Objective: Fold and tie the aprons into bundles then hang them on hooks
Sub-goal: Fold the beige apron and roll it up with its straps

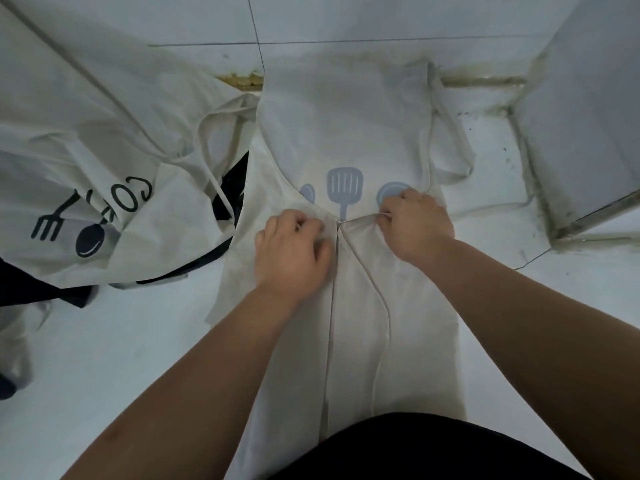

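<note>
A cream apron (346,126) with pale blue utensil prints lies flat on the white counter, bib toward the wall. Its two side flaps are folded in and meet along a centre line. My left hand (292,249) grips the corner of the left flap with curled fingers. My right hand (414,223) pinches the corner of the right flap just beside it. The apron's thin tie (450,147) loops on the counter to the right of the bib.
A heap of other cream aprons (86,161) with dark lettering and black trim lies at the left. A tiled wall (346,19) runs along the back. A white box-like block (588,116) stands at the right. Bare white counter (104,358) shows at lower left.
</note>
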Demonstrator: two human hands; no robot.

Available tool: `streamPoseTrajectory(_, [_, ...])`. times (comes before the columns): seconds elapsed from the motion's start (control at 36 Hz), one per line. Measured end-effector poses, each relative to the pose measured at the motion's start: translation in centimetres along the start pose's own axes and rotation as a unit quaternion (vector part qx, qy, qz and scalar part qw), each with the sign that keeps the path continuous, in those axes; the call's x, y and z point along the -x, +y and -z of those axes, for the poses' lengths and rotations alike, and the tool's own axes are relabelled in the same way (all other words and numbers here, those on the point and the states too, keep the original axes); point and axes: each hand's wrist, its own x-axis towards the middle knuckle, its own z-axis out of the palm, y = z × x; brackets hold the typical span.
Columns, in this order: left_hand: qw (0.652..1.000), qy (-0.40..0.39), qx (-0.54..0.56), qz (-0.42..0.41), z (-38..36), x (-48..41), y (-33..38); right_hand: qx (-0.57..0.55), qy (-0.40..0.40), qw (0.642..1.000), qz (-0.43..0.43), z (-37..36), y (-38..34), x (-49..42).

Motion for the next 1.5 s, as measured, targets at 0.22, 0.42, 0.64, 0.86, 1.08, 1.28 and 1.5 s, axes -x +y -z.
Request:
streamPoseTrajectory(0.22, [0.97,-0.189,0.012,0.153,0.3,-1.9,3.9,-0.053,-0.011,0.999,0.009,0.4,0.4,0.0])
streamPoseTrajectory(0.42, [0.928,-0.211,0.21,0.223,1.8,-3.7,2.2,-0.071,0.02,0.997,0.025,0.0,1.0,0.7])
streamPoseTrajectory(0.64, [0.917,-0.079,0.262,0.289,6.5,-5.9,-2.8,0.001,0.014,0.999,0.03,-0.2,1.0,1.5])
streamPoseTrajectory(0.86, [0.974,-0.009,-0.128,0.188,8.5,-5.8,-6.2,0.046,-0.006,0.999,0.024,-0.1,0.2,2.5])
streamPoseTrajectory(1.08, [0.965,-0.041,-0.214,0.148,8.5,-4.5,-6.9,0.062,-0.042,0.997,-0.01,0.3,-0.1,3.0])
streamPoseTrajectory(1.28, [0.942,-0.097,-0.288,0.141,9.4,-3.6,-7.0,0.044,-0.05,0.996,-0.051,0.4,-0.4,3.1])
streamPoseTrajectory(1.5, [0.947,-0.032,-0.227,0.225,10.5,-3.6,-8.6,0.034,-0.066,0.992,-0.098,0.7,0.1,3.4])
